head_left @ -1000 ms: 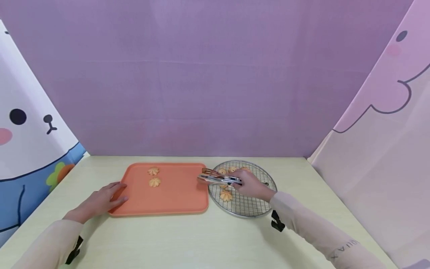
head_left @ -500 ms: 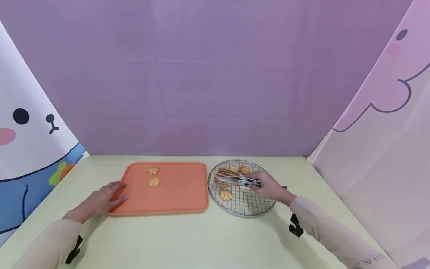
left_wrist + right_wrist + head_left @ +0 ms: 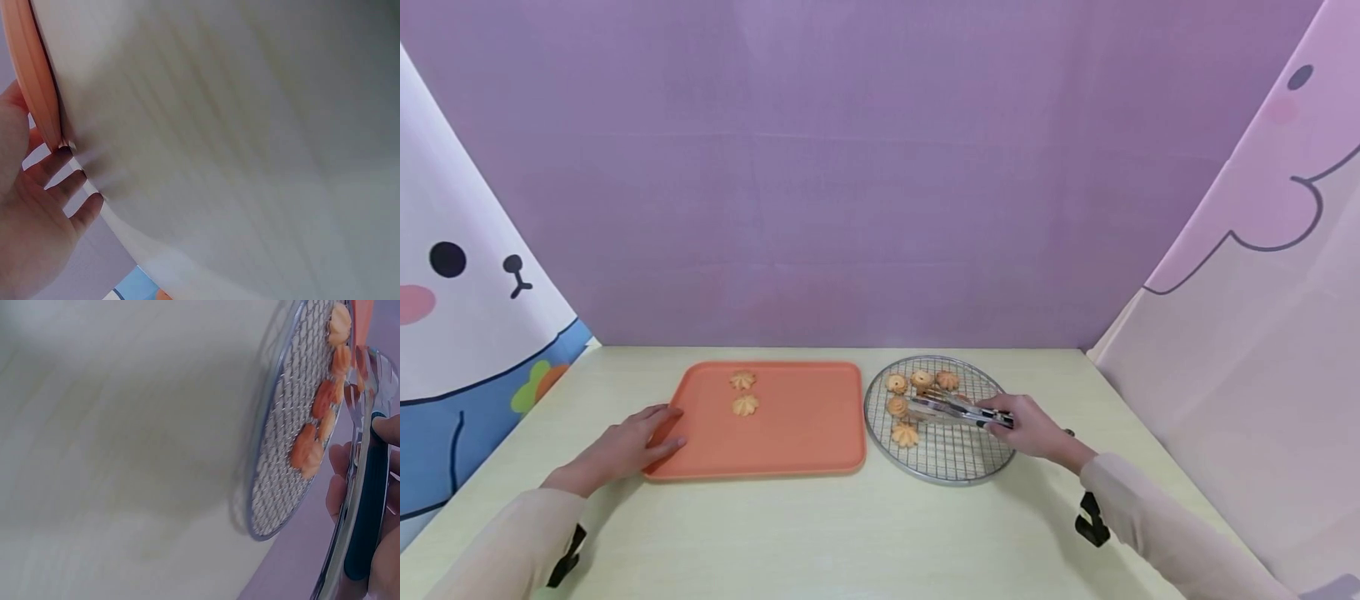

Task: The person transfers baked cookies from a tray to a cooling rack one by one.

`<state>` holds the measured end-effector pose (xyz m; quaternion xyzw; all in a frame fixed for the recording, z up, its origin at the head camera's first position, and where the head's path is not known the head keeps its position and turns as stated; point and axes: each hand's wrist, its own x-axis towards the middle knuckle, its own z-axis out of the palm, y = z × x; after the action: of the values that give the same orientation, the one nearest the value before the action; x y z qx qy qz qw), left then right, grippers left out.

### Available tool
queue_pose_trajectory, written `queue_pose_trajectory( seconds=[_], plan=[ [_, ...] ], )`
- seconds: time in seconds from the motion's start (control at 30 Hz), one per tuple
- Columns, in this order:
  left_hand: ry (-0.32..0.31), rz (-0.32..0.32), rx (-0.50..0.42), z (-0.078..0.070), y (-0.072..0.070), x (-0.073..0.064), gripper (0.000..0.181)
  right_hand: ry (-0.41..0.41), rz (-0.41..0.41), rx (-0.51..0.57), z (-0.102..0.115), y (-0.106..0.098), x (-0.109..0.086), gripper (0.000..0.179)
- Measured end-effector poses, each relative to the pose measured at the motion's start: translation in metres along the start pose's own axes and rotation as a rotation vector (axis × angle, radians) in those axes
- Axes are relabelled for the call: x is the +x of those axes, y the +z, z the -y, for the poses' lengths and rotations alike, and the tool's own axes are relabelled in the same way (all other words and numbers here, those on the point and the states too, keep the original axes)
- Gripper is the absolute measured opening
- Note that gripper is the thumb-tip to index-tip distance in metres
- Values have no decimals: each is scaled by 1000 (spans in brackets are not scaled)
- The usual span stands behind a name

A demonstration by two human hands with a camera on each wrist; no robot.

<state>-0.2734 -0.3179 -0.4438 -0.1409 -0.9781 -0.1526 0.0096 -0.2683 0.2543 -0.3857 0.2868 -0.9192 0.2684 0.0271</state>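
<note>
In the head view my left hand [image 3: 628,446] rests at the left edge of an orange tray [image 3: 805,417], thumb over the rim and fingers spread. Two flower-shaped cookies [image 3: 745,406] lie on the tray's left half. To the right of it, my right hand [image 3: 1026,423] holds metal tongs [image 3: 962,411] with dark grips over a round wire cooling rack [image 3: 947,458]. Several cookies [image 3: 905,435] sit on the rack's left and back parts. In the right wrist view the tongs' tips stand apart; I see no cookie between them.
The pale wooden table [image 3: 760,533] extends in front of the tray and rack. A purple cloth wall [image 3: 850,208] rises behind it. Printed cartoon panels stand on the left [image 3: 467,325] and the right [image 3: 1247,333].
My right hand has moved right with the tongs, from the tray's right edge to above the rack's middle, uncovering the left-side cookies. The left hand and tray have stayed put.
</note>
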Motion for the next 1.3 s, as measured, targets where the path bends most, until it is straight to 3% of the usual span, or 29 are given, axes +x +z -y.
queue_pose_trajectory(
  seconds=[0.53, 1.0, 1.3],
  plan=[
    [4, -3, -4, 1, 1, 1, 64, -12, -10, 15, -14, 0, -24, 32],
    [33, -22, 11, 1, -2, 0, 63, -5, -16, 23, -14, 0, -28, 32],
    [7, 8, 1, 3, 0, 1, 66, 12, 3, 40, -14, 0, -29, 32]
  ],
)
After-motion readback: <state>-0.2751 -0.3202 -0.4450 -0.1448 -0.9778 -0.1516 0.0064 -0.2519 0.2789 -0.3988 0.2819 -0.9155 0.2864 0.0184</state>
